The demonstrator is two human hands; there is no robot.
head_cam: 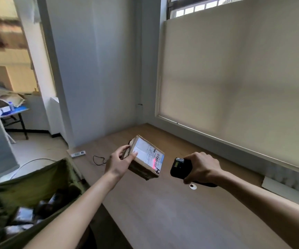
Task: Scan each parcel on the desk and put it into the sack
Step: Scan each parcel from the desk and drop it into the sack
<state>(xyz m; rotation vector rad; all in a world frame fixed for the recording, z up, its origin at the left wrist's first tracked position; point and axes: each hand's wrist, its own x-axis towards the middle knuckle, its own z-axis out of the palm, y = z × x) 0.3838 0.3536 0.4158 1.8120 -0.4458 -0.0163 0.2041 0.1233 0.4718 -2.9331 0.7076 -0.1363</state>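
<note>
One parcel [146,158] held in left hand [117,163], beside scanner [180,168].

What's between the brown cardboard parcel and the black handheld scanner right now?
In the head view nothing solid: only bare wooden desk shows in the gap between the cardboard parcel and the black scanner. A red scan glow falls on the parcel's barcode label.

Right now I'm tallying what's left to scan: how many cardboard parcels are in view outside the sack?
1. The cardboard parcel is held above the desk in the left hand. Dark items lie in the green sack, too blurred to count.
</note>
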